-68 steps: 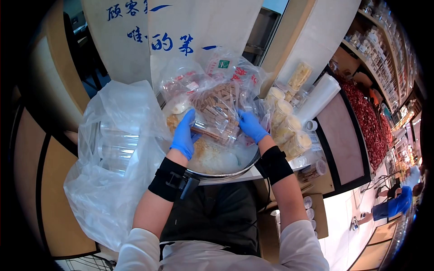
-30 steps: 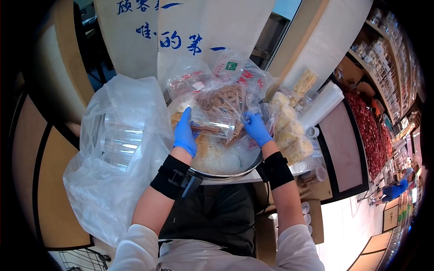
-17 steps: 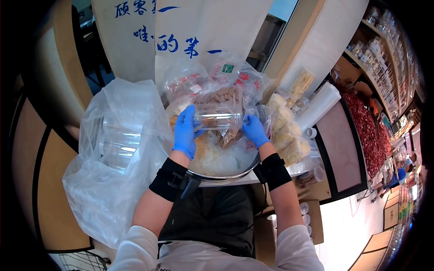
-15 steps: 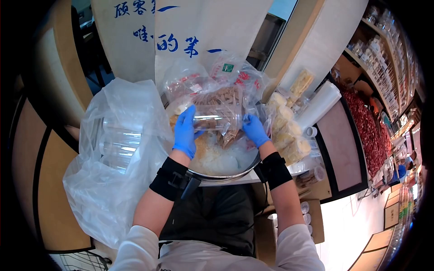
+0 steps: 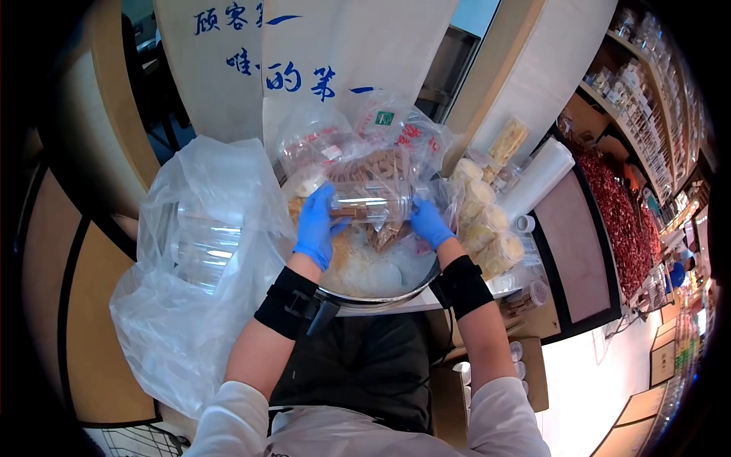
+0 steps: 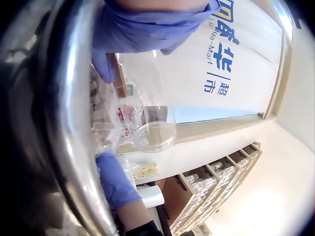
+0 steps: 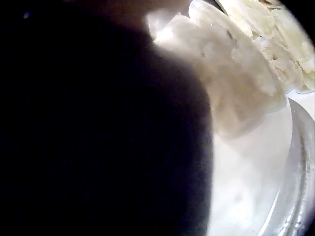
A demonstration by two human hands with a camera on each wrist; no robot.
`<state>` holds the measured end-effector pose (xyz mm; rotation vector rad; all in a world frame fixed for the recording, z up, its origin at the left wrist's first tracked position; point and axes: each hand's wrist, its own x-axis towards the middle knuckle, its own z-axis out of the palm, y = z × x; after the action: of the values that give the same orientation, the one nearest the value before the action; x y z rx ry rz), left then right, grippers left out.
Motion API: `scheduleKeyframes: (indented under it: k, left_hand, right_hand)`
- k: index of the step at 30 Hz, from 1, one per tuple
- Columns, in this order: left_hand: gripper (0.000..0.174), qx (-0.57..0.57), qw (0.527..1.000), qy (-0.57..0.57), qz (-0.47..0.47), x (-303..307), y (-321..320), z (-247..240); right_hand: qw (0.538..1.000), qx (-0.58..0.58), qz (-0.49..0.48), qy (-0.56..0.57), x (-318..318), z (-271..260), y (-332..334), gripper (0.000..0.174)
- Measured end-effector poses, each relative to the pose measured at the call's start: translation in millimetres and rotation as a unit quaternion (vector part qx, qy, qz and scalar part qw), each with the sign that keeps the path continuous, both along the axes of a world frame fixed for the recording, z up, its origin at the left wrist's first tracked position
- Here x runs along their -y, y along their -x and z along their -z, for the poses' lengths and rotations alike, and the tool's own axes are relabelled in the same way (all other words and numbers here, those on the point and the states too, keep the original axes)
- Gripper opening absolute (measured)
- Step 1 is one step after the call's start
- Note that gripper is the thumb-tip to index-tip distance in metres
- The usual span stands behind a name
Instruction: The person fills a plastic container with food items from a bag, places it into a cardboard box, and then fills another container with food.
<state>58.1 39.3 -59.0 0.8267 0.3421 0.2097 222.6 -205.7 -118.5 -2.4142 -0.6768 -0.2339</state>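
My blue-gloved left hand [image 5: 314, 227] grips a clear plastic jar [image 5: 373, 199] near its base. The jar lies on its side, its mouth toward my right hand. Some flat brown sticks [image 6: 118, 76] lie along it, by the left fingers. Behind and below the jar, a clear plastic bag [image 5: 426, 141] with red print holds many more brown sticks [image 5: 384, 164]. My gloved right hand [image 5: 432, 222] pinches the bag's edge beside the jar's mouth; its fingertips are partly hidden in film. The right wrist view is mostly dark and does not show that hand.
Under the bag is a wide metal-rimmed pan [image 5: 381, 298] with pale food in bags. On the left, a large plastic sack [image 5: 205, 327] holds several empty jars [image 5: 205, 247]. To the right stand filled jars [image 5: 502, 251] and a roll of plastic film [image 5: 539, 175].
My left hand has lifted the jar from low among the brown sticks and turned it level, mouth to the right. The right hand has stayed by the bag's edge.
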Motion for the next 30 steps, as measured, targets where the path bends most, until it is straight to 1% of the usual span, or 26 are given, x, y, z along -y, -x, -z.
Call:
scheduleKeyframes:
  k: [1,2,3,4,5,6,7,8,10,11,13,14,16,17,19,20,22,23,25,26,28,29,30]
  left_hand:
    - [0.049,-0.011,0.999,0.026,0.021,-2,-2,-1]
    - [0.049,-0.008,0.999,0.024,0.020,-2,0,-1]
    - [0.049,0.039,0.993,0.114,0.019,0,3,1]
    - [0.049,0.085,0.975,0.202,0.018,2,7,0]
    - [0.049,0.087,0.976,0.199,0.018,4,9,-2]
    - [0.046,0.095,0.984,0.153,0.007,8,13,-9]
    - [0.044,0.102,0.989,0.108,-0.003,10,17,-13]
    - [0.044,0.101,0.989,0.108,-0.003,9,17,-16]
    - [0.046,0.012,0.996,0.081,0.036,9,14,-21]
    - [0.046,0.013,0.996,0.082,0.037,9,11,-17]
    - [0.044,-0.012,1.000,-0.011,-0.014,7,5,-10]
    - [0.044,-0.012,1.000,-0.011,-0.014,7,5,-6]
    - [0.049,0.016,0.996,-0.081,-0.022,10,11,-9]
    - [0.049,0.016,0.996,-0.082,-0.022,9,11,-10]
    - [0.052,-0.037,0.999,-0.031,-0.001,6,9,-10]
    - [0.052,-0.036,0.999,-0.031,-0.001,4,7,-7]
    - [0.049,-0.058,0.997,0.005,-0.057,-1,4,-3]
    - [0.049,-0.057,0.997,0.004,-0.059,-1,4,0]
    - [0.052,-0.026,0.992,-0.050,-0.111,4,10,-5]
    - [0.052,-0.025,0.992,-0.050,-0.112,5,10,-5]
    - [0.053,-0.016,0.991,-0.079,-0.110,5,10,-7]
    - [0.053,-0.015,0.991,-0.080,-0.111,6,10,-7]
    - [0.052,-0.005,0.991,-0.084,-0.104,7,10,-9]
  right_hand:
    - [0.993,0.062,-0.045,0.093,2,11,-14,0.035]
    - [0.993,0.066,-0.046,0.091,1,10,-11,0.035]
    - [0.992,0.105,-0.050,0.055,1,7,0,0.033]
    - [0.988,0.143,-0.054,0.020,-2,-2,11,0.032]
    - [0.988,0.145,-0.055,0.017,-5,-16,17,0.032]
    - [0.999,0.014,-0.046,0.000,-8,-39,28,0.030]
    - [0.992,-0.119,-0.037,-0.015,-10,-49,34,0.028]
    - [0.992,-0.119,-0.036,-0.015,-11,-47,35,0.028]
    - [0.992,-0.033,0.015,-0.123,-13,-40,38,0.025]
    - [0.992,-0.033,0.016,-0.122,-12,-39,37,0.025]
    - [0.991,-0.023,0.050,-0.124,-13,-42,38,0.023]
    - [0.991,-0.023,0.050,-0.125,-12,-42,36,0.023]
    - [0.991,0.020,0.072,-0.108,-10,-37,28,0.018]
    - [0.991,0.020,0.072,-0.108,-9,-35,25,0.018]
    - [0.969,-0.013,0.051,-0.242,-9,-35,22,0.016]
    - [0.969,-0.012,0.051,-0.242,-7,-36,21,0.016]
    - [0.949,0.056,0.072,-0.303,-5,-42,23,0.020]
    - [0.949,0.056,0.069,-0.304,-8,-44,23,0.020]
    - [0.893,-0.035,0.012,-0.448,-14,-56,33,0.021]
    - [0.893,-0.035,0.011,-0.448,-15,-63,38,0.021]
    - [0.870,-0.135,-0.056,-0.471,-16,-75,50,0.021]
    - [0.870,-0.135,-0.056,-0.472,-16,-75,50,0.021]
    - [0.865,-0.170,-0.092,-0.463,-15,-75,50,0.023]
